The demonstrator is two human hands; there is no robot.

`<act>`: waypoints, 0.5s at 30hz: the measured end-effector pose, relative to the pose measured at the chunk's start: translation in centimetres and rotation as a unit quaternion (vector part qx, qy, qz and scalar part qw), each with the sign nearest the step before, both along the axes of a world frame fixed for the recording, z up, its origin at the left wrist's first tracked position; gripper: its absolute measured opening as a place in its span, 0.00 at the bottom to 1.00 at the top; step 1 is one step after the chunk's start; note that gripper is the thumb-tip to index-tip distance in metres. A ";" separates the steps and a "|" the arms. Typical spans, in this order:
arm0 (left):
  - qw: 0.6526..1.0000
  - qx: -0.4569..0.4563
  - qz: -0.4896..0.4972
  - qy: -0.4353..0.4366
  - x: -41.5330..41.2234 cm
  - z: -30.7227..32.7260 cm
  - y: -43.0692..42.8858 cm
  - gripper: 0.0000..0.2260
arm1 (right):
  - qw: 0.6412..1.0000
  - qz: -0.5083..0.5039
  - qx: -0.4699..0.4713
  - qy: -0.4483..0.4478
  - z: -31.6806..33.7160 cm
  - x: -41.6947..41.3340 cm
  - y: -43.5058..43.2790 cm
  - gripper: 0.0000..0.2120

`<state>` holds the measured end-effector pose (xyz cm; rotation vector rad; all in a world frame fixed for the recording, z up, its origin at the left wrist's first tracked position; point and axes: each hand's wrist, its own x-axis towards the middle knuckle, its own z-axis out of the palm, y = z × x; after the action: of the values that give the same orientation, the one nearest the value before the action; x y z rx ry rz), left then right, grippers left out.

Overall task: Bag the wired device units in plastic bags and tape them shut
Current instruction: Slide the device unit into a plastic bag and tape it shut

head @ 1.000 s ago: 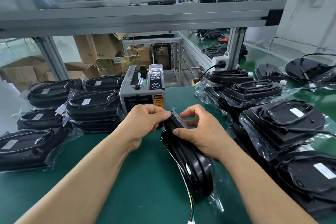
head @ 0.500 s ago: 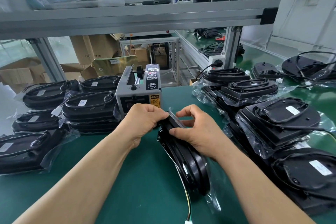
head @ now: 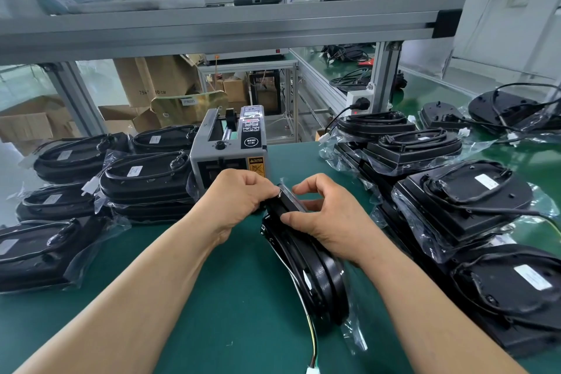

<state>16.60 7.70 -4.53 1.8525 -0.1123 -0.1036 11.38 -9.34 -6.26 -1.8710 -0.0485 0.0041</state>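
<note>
I barely see the bag flap (head: 292,197) between my left hand (head: 239,199) and right hand (head: 329,222), each grip clamped on the bagged device (head: 317,278).

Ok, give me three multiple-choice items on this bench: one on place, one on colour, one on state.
1. Where does the tape dispenser stand?
A. On the overhead shelf
B. Just beyond the left hand and right hand
C. At the table's right edge
2. What colour is the table mat?
A. Red
B. Green
C. White
3. How is the central device unit placed?
A. Lying flat, untouched
B. Hanging from a hook
C. On edge, gripped by both hands
Answers: 1B, it stands right behind the hands; 2B, green shows around both arms; 3C, both hands pinch its far end.
</note>
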 end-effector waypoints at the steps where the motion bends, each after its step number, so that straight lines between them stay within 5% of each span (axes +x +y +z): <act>1: 1.000 -0.002 0.002 -0.001 0.1 -0.1 0.0 0.07 | 1.000 -0.001 0.001 -0.001 0.1 0.0 0.0 0.20; 15: 0.996 0.056 0.025 -0.058 0.3 -0.5 -0.2 0.06 | 1.000 -0.003 0.008 0.001 0.3 -0.2 -0.1 0.19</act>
<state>16.87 7.48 -5.00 1.9719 -0.1425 0.0335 11.23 -9.44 -6.01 -1.8556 -0.0412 0.0011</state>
